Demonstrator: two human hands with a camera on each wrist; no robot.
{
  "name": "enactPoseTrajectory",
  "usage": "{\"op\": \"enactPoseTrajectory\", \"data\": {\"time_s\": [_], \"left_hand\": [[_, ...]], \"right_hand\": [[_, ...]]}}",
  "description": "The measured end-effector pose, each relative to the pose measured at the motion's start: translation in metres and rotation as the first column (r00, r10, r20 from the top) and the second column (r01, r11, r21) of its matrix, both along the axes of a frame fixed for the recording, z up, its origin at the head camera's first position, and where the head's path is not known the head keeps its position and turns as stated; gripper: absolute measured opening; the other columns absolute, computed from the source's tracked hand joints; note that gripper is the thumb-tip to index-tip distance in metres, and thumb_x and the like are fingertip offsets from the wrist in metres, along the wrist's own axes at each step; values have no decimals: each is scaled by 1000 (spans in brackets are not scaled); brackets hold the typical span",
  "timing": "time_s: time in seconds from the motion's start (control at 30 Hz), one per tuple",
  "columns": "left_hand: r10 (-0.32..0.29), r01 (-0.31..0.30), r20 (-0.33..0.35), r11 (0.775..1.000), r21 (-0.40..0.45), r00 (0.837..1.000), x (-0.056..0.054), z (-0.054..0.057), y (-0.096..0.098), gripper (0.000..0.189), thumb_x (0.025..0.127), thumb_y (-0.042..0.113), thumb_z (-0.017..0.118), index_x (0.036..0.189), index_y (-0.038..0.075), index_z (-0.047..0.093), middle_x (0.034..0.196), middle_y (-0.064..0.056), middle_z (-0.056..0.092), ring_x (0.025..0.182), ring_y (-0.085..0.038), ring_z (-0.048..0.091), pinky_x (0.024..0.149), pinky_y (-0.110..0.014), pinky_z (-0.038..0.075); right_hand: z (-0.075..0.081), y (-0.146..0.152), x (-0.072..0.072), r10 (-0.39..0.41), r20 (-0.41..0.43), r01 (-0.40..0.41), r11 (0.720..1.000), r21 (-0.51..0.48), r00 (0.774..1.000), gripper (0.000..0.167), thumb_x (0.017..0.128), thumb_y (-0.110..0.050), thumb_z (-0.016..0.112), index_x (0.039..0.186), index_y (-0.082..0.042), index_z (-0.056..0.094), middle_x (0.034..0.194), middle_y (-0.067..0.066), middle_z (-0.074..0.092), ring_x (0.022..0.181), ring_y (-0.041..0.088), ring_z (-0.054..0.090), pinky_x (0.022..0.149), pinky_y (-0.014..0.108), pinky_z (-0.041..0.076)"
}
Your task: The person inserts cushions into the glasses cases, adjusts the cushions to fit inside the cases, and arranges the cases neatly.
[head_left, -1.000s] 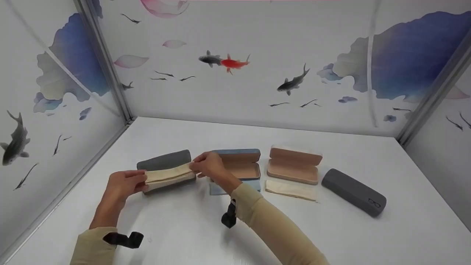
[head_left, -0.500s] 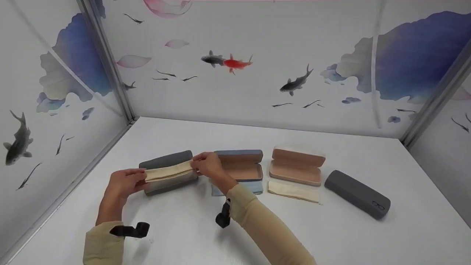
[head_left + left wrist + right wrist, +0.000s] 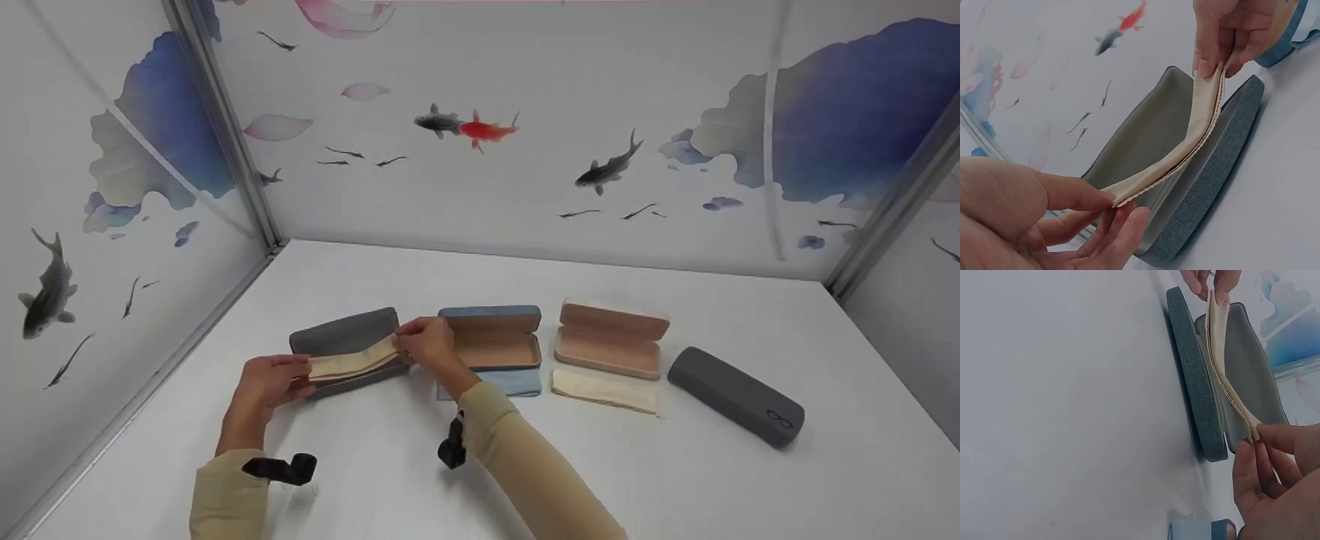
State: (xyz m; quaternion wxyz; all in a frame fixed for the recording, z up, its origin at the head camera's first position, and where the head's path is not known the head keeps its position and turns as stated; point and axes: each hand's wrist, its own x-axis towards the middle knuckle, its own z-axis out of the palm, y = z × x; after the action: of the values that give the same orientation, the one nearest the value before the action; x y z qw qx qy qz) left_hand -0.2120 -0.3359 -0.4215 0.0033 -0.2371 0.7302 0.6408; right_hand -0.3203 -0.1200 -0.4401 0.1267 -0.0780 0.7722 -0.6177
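A folded cream cloth (image 3: 351, 363) is stretched between my two hands over an open grey glasses case (image 3: 345, 334). My left hand (image 3: 264, 386) pinches the cloth's left end between thumb and fingers. At the other end, my right hand (image 3: 431, 345) pinches it the same way. The strip sags in the middle, and its layered, stitched edge shows in the left wrist view. Beneath it lies the case's pale grey-green lining (image 3: 1148, 132); the cloth (image 3: 1220, 360) overlaps the case opening in the right wrist view.
Right of the grey case stand an open blue glasses case (image 3: 495, 349) and an open cream one (image 3: 609, 352). A folded blue cloth (image 3: 517, 382) and another cream cloth (image 3: 604, 391) lie in front of them. A closed dark grey case (image 3: 735, 396) lies farther right.
The cloth was held straighter half a second ago and now bows downward in the middle, lower over the case. Both hands keep their pinch. The whole view has shifted slightly.
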Motion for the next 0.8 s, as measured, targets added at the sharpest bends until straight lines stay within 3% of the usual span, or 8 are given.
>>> {"op": "enactPoseTrajectory", "data": {"time_s": [0.23, 0.4, 0.6, 0.8], "left_hand": [[42, -38, 43, 996, -86, 998, -1, -4, -2, 41, 98, 6, 59, 135, -11, 53, 87, -3, 66, 71, -7, 62, 65, -20, 57], [32, -25, 53, 991, -133, 998, -4, -11, 0, 39, 97, 7, 59, 131, -11, 56, 80, 0, 67, 69, -7, 59, 62, -20, 53], [43, -39, 17, 981, -190, 999, -4, -16, 0, 39, 94, 6, 61, 127, -14, 59, 75, 2, 67, 64, -6, 57, 59, -20, 49], [63, -62, -1, 968, -244, 998, -2, -13, -1, 36, 90, 3, 62, 121, -16, 62, 71, 3, 67, 62, -5, 56, 57, -19, 48]], "right_hand": [[-3, -4, 3, 0, -23, 0, 1000, 24, 1000, 7, 89, -8, 74, 94, -4, 73, 85, 5, 68, 70, 11, 58, 60, 20, 49], [-6, -3, 3, -10, -43, 13, 998, 64, 999, 6, 90, -8, 74, 94, -5, 74, 88, 5, 69, 72, 11, 59, 61, 21, 50], [-11, -3, 4, -4, -82, 13, 994, 105, 997, 4, 90, -8, 73, 93, -5, 74, 87, 5, 69, 71, 11, 59, 60, 21, 50], [-14, -4, 4, 21, -112, -9, 994, 105, 993, 3, 89, -7, 74, 90, -4, 72, 82, 3, 67, 69, 9, 57, 57, 21, 47]]}}
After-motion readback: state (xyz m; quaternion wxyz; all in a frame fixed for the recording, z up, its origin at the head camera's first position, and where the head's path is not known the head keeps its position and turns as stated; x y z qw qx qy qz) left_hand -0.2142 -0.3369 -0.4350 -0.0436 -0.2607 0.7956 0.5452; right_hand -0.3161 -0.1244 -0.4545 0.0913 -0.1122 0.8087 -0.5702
